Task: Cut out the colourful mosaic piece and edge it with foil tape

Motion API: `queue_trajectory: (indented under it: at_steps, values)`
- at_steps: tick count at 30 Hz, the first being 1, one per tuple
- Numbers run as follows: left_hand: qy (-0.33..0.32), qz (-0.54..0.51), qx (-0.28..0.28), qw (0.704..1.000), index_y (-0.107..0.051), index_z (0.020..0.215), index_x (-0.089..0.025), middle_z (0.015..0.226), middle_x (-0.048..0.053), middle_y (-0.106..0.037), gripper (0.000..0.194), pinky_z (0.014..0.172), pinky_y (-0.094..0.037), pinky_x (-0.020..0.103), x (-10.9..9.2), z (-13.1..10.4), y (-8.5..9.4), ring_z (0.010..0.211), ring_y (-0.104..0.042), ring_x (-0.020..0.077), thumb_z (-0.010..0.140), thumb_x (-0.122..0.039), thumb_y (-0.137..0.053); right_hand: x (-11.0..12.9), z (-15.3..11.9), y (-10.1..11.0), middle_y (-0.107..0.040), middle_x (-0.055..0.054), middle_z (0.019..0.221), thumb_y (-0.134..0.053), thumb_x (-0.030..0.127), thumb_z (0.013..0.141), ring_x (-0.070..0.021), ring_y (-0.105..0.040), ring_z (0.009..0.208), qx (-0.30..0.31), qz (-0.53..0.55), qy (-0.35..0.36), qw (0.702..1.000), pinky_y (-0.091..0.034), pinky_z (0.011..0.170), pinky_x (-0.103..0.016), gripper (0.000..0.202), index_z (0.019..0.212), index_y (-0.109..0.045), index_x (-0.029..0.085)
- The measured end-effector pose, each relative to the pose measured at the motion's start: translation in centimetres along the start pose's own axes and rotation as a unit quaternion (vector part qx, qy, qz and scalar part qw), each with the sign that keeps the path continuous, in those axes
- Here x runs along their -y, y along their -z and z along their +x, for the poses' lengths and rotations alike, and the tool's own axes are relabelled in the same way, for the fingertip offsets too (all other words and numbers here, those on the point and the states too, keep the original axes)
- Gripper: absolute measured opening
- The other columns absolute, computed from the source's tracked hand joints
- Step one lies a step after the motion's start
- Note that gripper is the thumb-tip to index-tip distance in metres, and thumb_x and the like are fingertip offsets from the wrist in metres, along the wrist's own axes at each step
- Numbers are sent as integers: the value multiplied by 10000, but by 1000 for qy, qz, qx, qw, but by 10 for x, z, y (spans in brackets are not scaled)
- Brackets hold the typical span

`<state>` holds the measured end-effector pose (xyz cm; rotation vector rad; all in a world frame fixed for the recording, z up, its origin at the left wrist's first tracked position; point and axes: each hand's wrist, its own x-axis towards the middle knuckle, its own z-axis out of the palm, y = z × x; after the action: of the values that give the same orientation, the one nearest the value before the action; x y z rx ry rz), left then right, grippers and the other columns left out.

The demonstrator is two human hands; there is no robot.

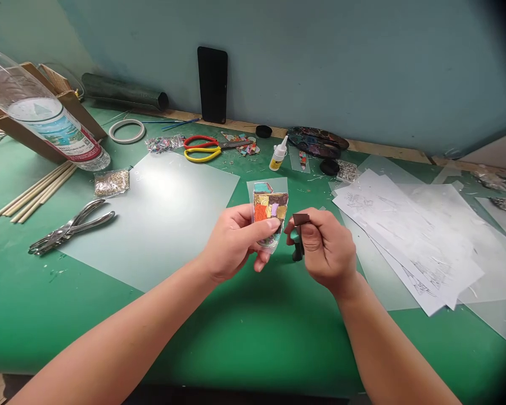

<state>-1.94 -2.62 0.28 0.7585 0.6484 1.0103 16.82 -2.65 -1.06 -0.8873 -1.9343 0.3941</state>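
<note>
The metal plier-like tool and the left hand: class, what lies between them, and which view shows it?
A translucent sheet lies on the green table between the metal plier-like tool and the left hand, as the head view shows.

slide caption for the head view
Left hand holds a colourful picture, right hand a dark object, over a green table.
</note>
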Motion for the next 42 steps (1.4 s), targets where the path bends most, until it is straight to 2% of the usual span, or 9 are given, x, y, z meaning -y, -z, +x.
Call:
queue_trajectory:
  at_steps: [6,15,28,42]
  values:
    - [33,-42,19,998,-641,729,-132,495,-37,-570,253,312,-421,170,-3,-2,-5,341,-508,85,793,-292,-826,-3,-1,-4,-704,-2,871,-524,195,1035,-115,-621,606,1,5,34,999,-496,528,-238,124,1120,-589,257]
    - [44,-44,14,998,-650,741,-135,510,-36,-572,317,303,-413,180,-3,-2,-7,342,-501,86,732,-349,-883,0,0,-5,-675,-2,792,-483,229,1050,-130,-594,536,-13,-12,30,999,-482,475,-268,115,1091,-584,264]
    - [39,-37,23,998,-662,762,-137,511,-40,-566,290,310,-419,182,-2,-2,-6,347,-505,87,758,-341,-868,0,0,-6,-658,8,792,-494,208,1042,-124,-583,542,-19,0,35,999,-471,478,-262,124,1099,-585,270]
    - [49,-19,30,998,-654,763,-142,522,-24,-594,338,317,-432,199,-3,-3,-5,347,-500,89,729,-390,-882,2,1,-2,-641,22,725,-493,201,1037,-109,-560,485,7,37,21,999,-461,452,-241,120,1060,-599,252]
